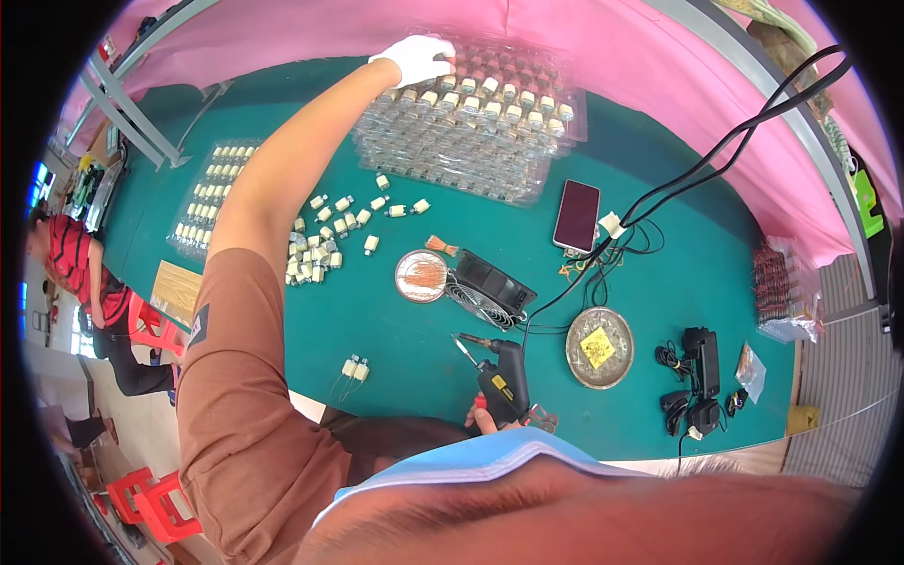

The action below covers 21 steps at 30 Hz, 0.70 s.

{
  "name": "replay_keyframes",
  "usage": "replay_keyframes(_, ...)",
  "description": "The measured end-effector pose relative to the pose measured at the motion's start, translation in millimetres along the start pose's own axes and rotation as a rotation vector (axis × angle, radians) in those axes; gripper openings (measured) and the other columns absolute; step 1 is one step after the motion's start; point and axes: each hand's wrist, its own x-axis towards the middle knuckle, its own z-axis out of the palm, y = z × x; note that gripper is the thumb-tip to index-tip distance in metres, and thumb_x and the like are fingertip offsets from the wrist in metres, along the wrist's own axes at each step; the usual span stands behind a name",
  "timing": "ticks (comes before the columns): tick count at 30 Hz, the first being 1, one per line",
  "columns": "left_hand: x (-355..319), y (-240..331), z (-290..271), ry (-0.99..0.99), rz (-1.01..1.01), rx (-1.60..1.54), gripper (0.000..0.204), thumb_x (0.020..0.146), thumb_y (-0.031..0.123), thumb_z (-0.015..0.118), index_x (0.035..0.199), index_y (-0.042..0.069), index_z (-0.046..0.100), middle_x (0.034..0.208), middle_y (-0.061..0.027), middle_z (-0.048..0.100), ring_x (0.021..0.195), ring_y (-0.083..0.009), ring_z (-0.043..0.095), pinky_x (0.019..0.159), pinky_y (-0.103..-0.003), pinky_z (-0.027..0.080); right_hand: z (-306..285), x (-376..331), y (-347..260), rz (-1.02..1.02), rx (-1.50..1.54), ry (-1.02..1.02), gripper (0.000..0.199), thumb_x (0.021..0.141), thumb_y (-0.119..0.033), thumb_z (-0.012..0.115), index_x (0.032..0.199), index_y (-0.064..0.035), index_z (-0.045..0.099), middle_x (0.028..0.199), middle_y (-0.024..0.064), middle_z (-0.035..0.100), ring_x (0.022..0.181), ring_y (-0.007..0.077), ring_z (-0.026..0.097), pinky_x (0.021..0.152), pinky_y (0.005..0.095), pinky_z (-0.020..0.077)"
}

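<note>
My left hand [414,61], in a white glove, reaches to the far back edge of a tall stack of clear plastic trays [461,155]. Its fingers are bent together over the top tray, and whatever they pinch is hidden. Small white block-shaped components [490,110] sit in rows in that tray. Low at the front edge, my right hand [483,417] is closed at the red trigger of a black soldering gun [507,384], whose tip points to the upper left. Part of this hand is hidden. Two components with wire leads [355,368] lie left of the gun.
Loose white components [315,252] are scattered mid-left beside another filled tray [198,212]. A round dish of copper wires [421,276], a small fan [485,292], a phone [576,215], a metal dish with yellow sponge [600,348] and hanging black cables [697,169] surround the gun. Another person [80,273] is far left.
</note>
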Motion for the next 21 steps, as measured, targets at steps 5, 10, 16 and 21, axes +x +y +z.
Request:
replay_keyframes(5,-4,8,-5,-0.054,0.063,0.003,0.029,0.097,0.031,0.056,0.115,0.010,0.065,0.112,-0.0121,0.068,0.107,-0.0295,0.063,0.097,-0.040,0.047,-3,-1,8,0.009,-0.041,-0.006,0.025,0.089,0.000,0.065,0.112,0.0034,0.056,0.084,0.0084,0.065,0.070,0.0139,0.064,0.064,0.0283,0.0531)
replay_keyframes(10,13,40,0,0.075,0.225,-0.130,0.034,0.097,0.032,0.056,0.120,0.009,0.066,0.125,-0.0133,0.064,0.114,-0.0328,0.061,0.100,-0.041,0.047,6,-4,0,-0.001,0.024,0.071,0.024,0.089,0.000,0.065,0.111,0.0031,0.057,0.084,0.0083,0.065,0.070,0.0139,0.064,0.064,0.0286,0.0532)
replay_keyframes(16,26,66,12,-0.152,0.158,0.078,0.034,0.095,0.032,0.059,0.120,0.010,0.066,0.127,-0.0117,0.063,0.117,-0.0333,0.059,0.102,-0.042,0.045,7,-3,-5,-0.025,0.015,0.082,0.025,0.088,0.001,0.066,0.112,0.0030,0.057,0.083,0.0079,0.065,0.070,0.0141,0.065,0.063,0.0284,0.0532)
replay_keyframes(21,29,75,19,0.042,0.201,-0.058,0.033,0.095,0.031,0.059,0.119,0.010,0.067,0.124,-0.0112,0.064,0.115,-0.0322,0.060,0.102,-0.043,0.046,12,-3,-20,-0.022,-0.003,0.038,0.026,0.089,0.000,0.066,0.113,0.0023,0.057,0.085,0.0077,0.065,0.072,0.0139,0.065,0.065,0.0280,0.0533)
